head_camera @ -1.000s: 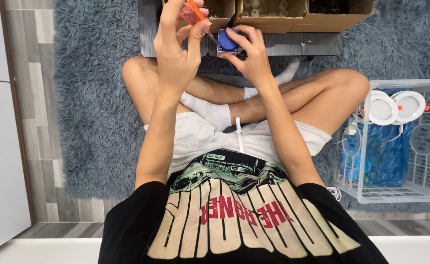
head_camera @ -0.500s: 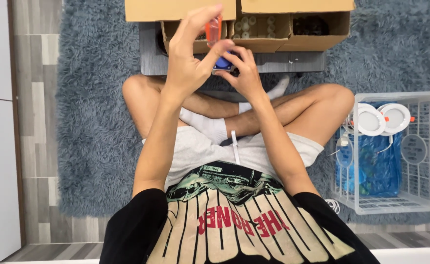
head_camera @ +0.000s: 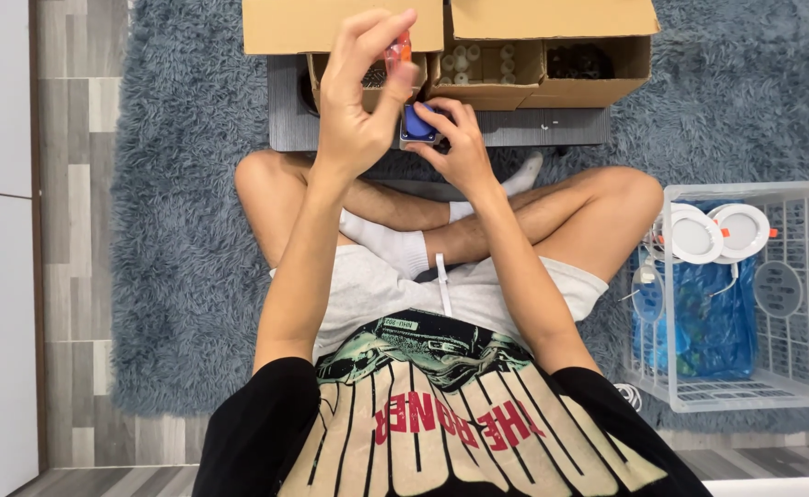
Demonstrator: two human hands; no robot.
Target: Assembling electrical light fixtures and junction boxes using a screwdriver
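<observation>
Orange, slim tool (head_camera: pixel 398 48) pinched upright in left hand (head_camera: pixel 360 101) fingers.

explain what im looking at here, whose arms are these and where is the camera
The camera sits on a person's head and looks straight down, so the arms are their own. They sit cross-legged on a grey rug. The left hand pinches a small orange part; the right hand holds a small blue piece. Ahead, on a low dark board, stand open cardboard boxes holding small parts. To the right stands a white wire basket holding round white lamps and a blue bag.
</observation>
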